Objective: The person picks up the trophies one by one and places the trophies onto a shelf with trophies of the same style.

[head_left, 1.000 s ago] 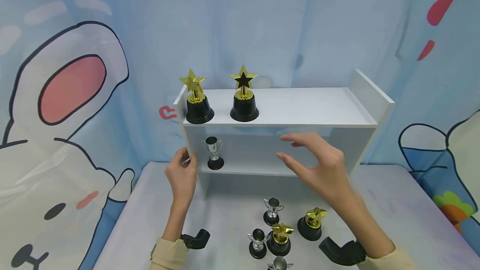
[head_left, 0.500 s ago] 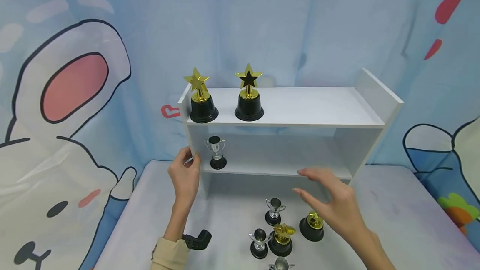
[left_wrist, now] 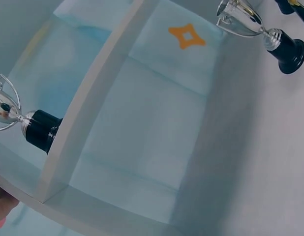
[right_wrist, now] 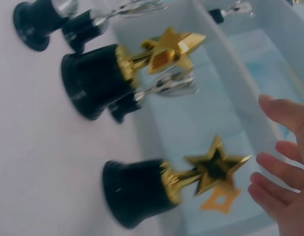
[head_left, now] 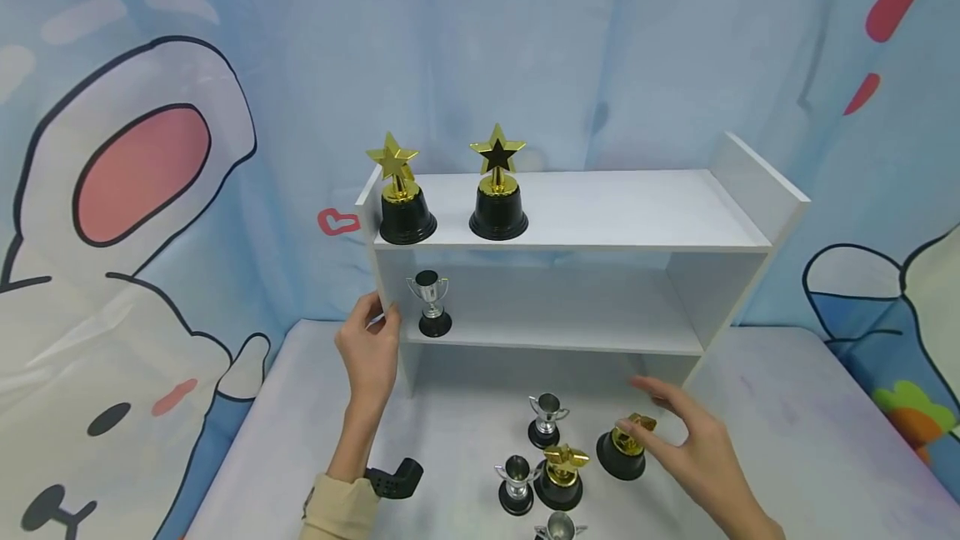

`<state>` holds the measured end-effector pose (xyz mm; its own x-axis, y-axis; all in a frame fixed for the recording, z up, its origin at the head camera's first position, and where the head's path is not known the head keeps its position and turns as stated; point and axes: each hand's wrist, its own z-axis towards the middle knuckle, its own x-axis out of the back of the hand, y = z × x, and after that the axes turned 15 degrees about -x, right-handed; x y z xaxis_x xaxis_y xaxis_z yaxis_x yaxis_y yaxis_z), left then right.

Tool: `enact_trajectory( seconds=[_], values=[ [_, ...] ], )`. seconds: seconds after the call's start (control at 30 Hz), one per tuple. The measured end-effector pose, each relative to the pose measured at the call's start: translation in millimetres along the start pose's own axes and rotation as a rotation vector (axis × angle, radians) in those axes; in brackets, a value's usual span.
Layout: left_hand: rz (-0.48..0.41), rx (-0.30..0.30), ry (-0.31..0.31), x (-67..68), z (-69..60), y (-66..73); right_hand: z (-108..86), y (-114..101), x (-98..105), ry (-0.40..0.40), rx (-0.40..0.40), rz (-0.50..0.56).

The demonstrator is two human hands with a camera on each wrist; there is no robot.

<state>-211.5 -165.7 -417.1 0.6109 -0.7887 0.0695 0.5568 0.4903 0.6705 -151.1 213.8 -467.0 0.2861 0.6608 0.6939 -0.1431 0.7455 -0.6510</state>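
Observation:
My left hand pinches the left side panel of a white shelf, thumb on one face and fingers round the edge. Above the table, my right hand is spread with thumb and fingers apart, beside a gold star trophy on a black base. The right wrist view shows a gap between those fingers and the star trophy. Another gold star trophy stands to its left, among small silver cup trophies, one cut off by the bottom edge.
Two gold star trophies stand on the top shelf's left half. On the middle shelf, near the left panel, is a silver cup trophy. A printed blue curtain hangs behind the white table.
My right hand has come down from in front of the middle shelf to beside the right-hand star trophy on the table. The left hand keeps its hold on the panel.

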Motion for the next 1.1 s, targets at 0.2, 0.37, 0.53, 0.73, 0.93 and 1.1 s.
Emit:
enact_trajectory(
  seconds=[0.2,0.37,0.53,0.73,0.93,1.1],
  values=[
    [0.006,0.008,-0.012,-1.0,-1.0,-0.7,-6.9,21.3,-8.2,-0.075,-0.154,0.044],
    [0.002,-0.007,-0.009,-2.8,-1.5,-1.1,-9.3,34.5,-16.6,-0.164,-0.275,0.05],
    [0.013,-0.01,-0.022,-2.6,-2.9,-2.1,-13.4,44.5,-23.6,-0.203,-0.311,0.059],
    [0.019,-0.004,-0.038,2.8,-2.9,-2.4,-18.2,47.6,-31.4,-0.191,-0.292,0.04],
    [0.021,-0.014,-0.058,4.3,-2.5,-3.8,-17.1,49.9,-32.7,-0.272,-0.406,0.018],
    [0.048,-0.027,-0.065,4.6,-0.5,-4.5,-17.6,54.5,-36.2,-0.242,-0.363,0.018]
  ],
)
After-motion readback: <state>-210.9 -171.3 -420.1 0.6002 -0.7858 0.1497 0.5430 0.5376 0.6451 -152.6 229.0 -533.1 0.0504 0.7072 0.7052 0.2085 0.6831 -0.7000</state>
